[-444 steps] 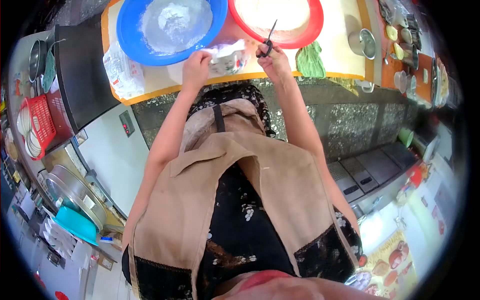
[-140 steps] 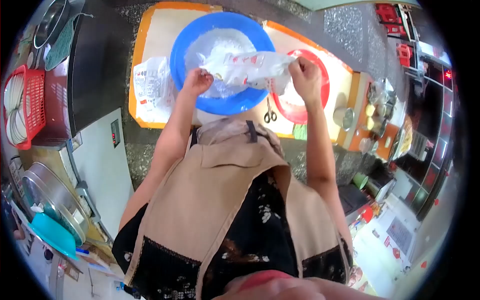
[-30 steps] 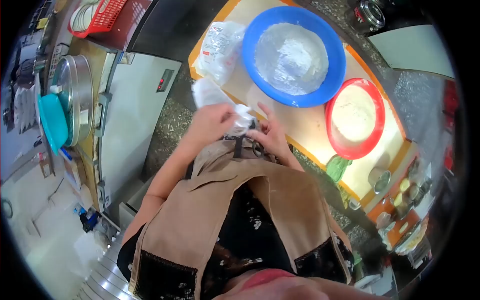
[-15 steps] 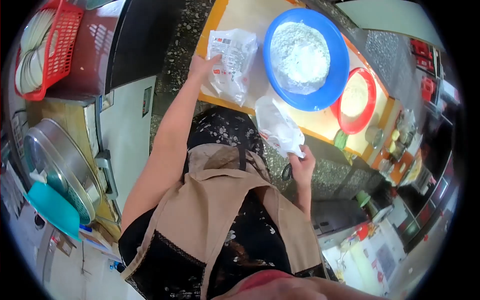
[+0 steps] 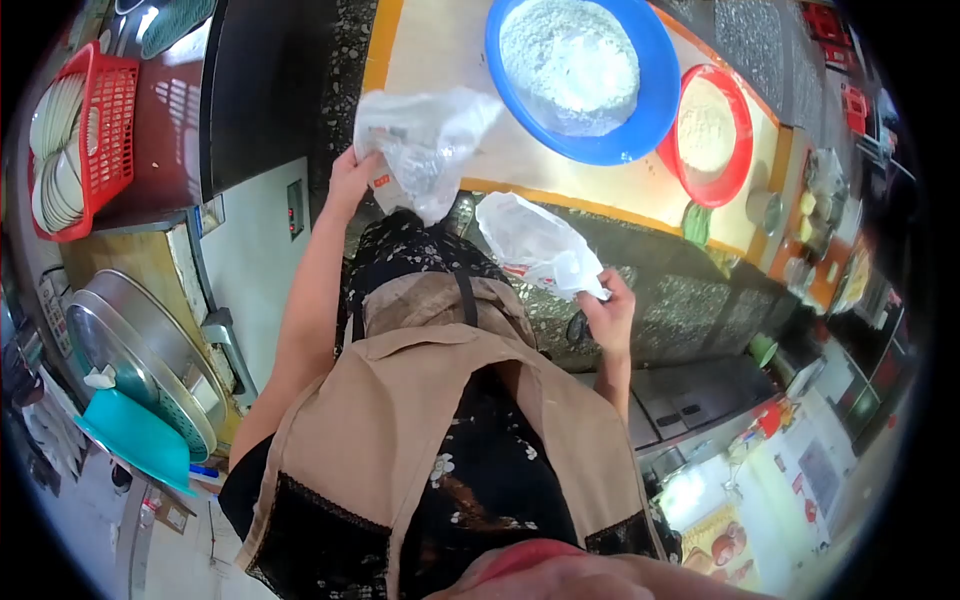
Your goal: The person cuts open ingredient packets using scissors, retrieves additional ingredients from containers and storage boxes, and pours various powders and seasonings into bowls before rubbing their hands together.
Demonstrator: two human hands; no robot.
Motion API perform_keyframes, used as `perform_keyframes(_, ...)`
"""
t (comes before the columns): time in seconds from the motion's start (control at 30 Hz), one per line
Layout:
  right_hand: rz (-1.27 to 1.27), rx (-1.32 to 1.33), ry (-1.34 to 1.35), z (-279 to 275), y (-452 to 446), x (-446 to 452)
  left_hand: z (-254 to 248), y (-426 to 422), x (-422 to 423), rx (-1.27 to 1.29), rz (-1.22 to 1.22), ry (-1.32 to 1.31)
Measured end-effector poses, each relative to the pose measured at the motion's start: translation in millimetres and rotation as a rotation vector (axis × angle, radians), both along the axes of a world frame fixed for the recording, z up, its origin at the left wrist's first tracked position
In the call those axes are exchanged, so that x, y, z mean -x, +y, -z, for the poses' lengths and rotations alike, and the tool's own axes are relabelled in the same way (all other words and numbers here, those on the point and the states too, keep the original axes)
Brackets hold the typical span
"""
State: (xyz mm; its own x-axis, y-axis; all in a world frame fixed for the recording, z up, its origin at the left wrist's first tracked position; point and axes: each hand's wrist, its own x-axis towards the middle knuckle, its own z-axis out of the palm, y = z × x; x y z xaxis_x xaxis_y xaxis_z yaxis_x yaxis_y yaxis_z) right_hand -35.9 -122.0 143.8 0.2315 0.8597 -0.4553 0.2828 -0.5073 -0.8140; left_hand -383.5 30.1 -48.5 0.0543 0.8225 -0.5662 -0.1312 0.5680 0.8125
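Observation:
My left hand (image 5: 349,183) is closed on the edge of a printed clear plastic bag (image 5: 432,140), which hangs beside the table's near edge. A second white plastic bag (image 5: 538,243) is gripped at one end by my right hand (image 5: 610,312), in front of my apron. Both bags look limp and crumpled. On the table (image 5: 480,160), a large blue basin (image 5: 655,70) holds a heap of white flour-like powder (image 5: 575,65). Beside it stands a smaller red basin (image 5: 738,172) with a pale yellowish powder (image 5: 706,128).
A green-striped item (image 5: 696,224) and a metal cup (image 5: 765,208) are near the table's right end. At left, a red basket (image 5: 106,140) of white dishes stands on a brown surface. Below it are steel pans (image 5: 150,320) and a teal tub (image 5: 135,435).
My left hand has lifted its bag off the table and drawn it towards me and to the left. My right hand still holds the other bag, nearly in place.

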Motion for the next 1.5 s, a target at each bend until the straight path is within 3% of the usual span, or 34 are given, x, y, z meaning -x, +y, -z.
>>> perform_keyframes(0.17, 0.035, 0.070, -0.004, 8, -36, -20, -4, -41, -29, -0.031, 0.236, 0.178)
perform_keyframes(0.23, 0.065, 0.104, -0.015, 11, -50, -26, -16, -38, -49, -0.583, 0.571, 0.503)
perform_keyframes(0.3, 0.113, 0.140, -0.042, 13, -63, -32, -20, -25, -69, -0.592, 0.714, 0.555)
perform_keyframes(0.37, 0.130, 0.173, -0.037, 19, -78, -40, -4, -6, -87, -0.876, 0.872, 0.847)
perform_keyframes(0.47, 0.175, 0.169, -0.001, 25, -94, -43, 19, 22, -102, -1.081, 0.832, 1.025)
perform_keyframes(0.6, 0.208, 0.189, -0.023, 17, -94, -38, 73, 30, -103, -0.986, 1.043, 1.118)
perform_keyframes(0.67, 0.263, 0.206, -0.001, 11, -94, -38, 73, 29, -105, -0.828, 1.105, 1.137)
perform_keyframes(0.73, 0.271, 0.182, 0.195, 6, -92, -38, 65, 27, -112, -0.758, 1.112, 1.133)
perform_keyframes(0.8, 0.238, 0.131, 0.287, -4, -78, -36, 50, 27, -102, -0.543, 0.984, 0.991)
perform_keyframes(0.83, 0.196, 0.080, 0.375, -7, -67, -35, 39, 26, -94, -0.544, 0.963, 1.020)
perform_keyframes(0.9, 0.030, 0.043, 0.372, -15, -41, -35, 15, 19, -78, -0.611, 0.686, 0.931)
perform_keyframes(1.0, -0.175, -0.105, 0.391, -24, 11, -15, -47, 20, -44, -0.436, 0.463, 0.871)
perform_keyframes(1.03, -0.262, -0.292, 0.376, -28, 33, -4, -73, 23, -32, -0.434, 0.408, 0.911)
perform_keyframes(1.1, -0.293, -0.349, 0.456, -45, 72, 28, -118, 29, -7, -0.314, 0.186, 0.760)
perform_keyframes(1.13, -0.293, -0.342, 0.558, -50, 90, 47, -119, 33, 10, -0.321, 0.138, 0.784)
perform_keyframes(1.17, -0.355, -0.164, 0.576, -54, 108, 60, -111, 40, 28, -0.477, 0.006, 0.625)
perform_keyframes(1.2, -0.309, -0.130, 0.581, -48, 126, 77, -109, 47, 45, -0.636, -0.120, 0.462)
perform_keyframes(1.3, -0.093, -0.074, 0.672, -30, 190, 144, -148, 67, 63, -0.714, -0.249, 0.349)
perform_keyframes(1.37, 0.065, -0.138, 0.705, 1, 234, 196, -133, 84, 93, -0.752, -0.170, 0.265)
perform_keyframes(1.4, 0.121, -0.140, 0.721, 24, 256, 216, -143, 88, 108, -0.667, -0.083, 0.263)
perform_keyframes(1.43, 0.190, -0.148, 0.608, 30, 274, 241, -131, 100, 118, -0.622, -0.164, 0.223)
perform_keyframes(1.5, 0.279, -0.097, 0.490, 48, 305, 281, -161, 108, 140, -0.307, -0.149, 0.155)
